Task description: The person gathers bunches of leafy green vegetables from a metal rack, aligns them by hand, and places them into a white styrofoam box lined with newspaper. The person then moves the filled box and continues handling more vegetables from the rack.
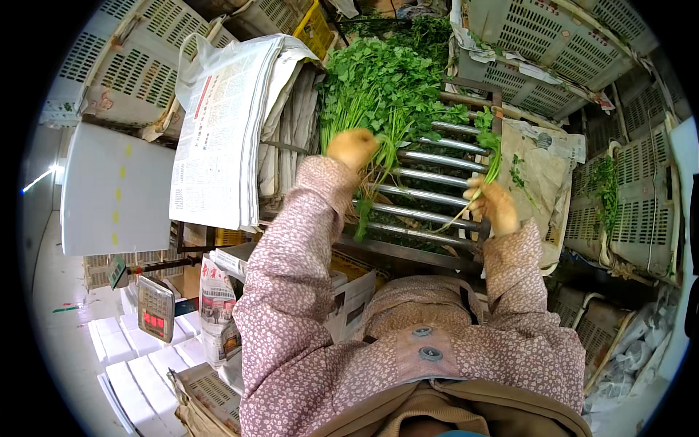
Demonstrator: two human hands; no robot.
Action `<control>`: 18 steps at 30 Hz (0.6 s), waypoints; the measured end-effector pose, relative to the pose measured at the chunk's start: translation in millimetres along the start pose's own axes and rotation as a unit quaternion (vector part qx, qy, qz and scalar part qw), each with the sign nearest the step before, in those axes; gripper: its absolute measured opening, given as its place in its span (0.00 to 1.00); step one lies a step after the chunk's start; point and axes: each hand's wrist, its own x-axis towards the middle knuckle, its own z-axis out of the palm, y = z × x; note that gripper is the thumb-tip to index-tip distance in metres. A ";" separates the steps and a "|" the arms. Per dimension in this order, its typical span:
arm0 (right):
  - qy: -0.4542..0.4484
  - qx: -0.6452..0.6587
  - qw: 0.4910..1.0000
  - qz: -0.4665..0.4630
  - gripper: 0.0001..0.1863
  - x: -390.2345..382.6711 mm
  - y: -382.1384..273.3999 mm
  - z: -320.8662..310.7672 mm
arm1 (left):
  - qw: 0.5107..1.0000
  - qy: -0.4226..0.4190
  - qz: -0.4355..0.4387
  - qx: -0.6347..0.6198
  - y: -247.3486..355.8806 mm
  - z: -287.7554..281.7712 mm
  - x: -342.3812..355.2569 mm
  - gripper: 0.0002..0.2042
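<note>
A large heap of leafy green stalks that look like cilantro (378,76) lies at the far end of a rack of metal bars (440,175). My left hand (353,149) is closed at the near end of the heap, with stems and thin roots hanging below it over the bars. Over the rack's right side, my right hand (496,205) pinches a thin cilantro sprig (489,156), its leaves pointing away from me and its pale stem end trailing left over the bars. The left fingertips are partly hidden.
Left of the rack is a thick stack of newspapers (218,138). Brown paper (535,167) with leaf scraps lies at right. Slotted plastic crates (546,36) are stacked around. A scale display (155,309) and white boxes (149,375) are at lower left.
</note>
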 end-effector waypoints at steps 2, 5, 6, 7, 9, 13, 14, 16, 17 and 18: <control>0.005 0.026 0.998 -0.049 0.18 -0.9 -34.9 -0.5 | 0.946 -0.036 -0.017 -0.322 15.1 -39.2 14.3 0.09; -0.019 0.058 0.987 -0.152 0.19 8.0 -75.5 8.0 | 0.752 -0.030 0.006 -0.659 15.1 -68.4 31.9 0.09; -0.027 0.072 0.980 -0.181 0.19 11.5 -82.0 10.7 | 0.767 -0.001 -0.028 -0.641 20.3 -64.1 27.9 0.09; -0.009 0.049 0.979 -0.195 0.21 12.5 -85.2 21.5 | 0.780 0.030 -0.062 -0.622 27.1 -52.9 18.9 0.09; -0.003 0.035 0.990 -0.137 0.20 25.6 -71.8 41.5 | 0.853 0.033 -0.095 -0.511 27.1 -28.0 7.8 0.09; -0.071 -0.057 0.996 0.005 0.15 70.3 5.5 79.7 | 0.937 -0.018 -0.146 -0.315 -27.8 39.9 -1.2 0.10; -0.089 -0.065 0.993 0.031 0.14 86.2 27.4 90.7 | 0.962 -0.011 -0.115 -0.249 -49.6 57.5 3.7 0.10; -0.088 -0.114 0.987 0.075 0.15 114.2 50.5 114.9 | 0.985 -0.001 -0.056 -0.165 -66.4 71.7 4.3 0.12; -0.056 -0.182 0.979 0.072 0.17 118.7 49.5 129.0 | 0.993 0.023 -0.031 -0.114 -64.3 68.7 0.1 0.12; -0.076 -0.215 0.972 0.053 0.18 131.3 54.4 136.1 | 0.997 0.044 -0.001 -0.064 -54.3 60.6 -5.1 0.12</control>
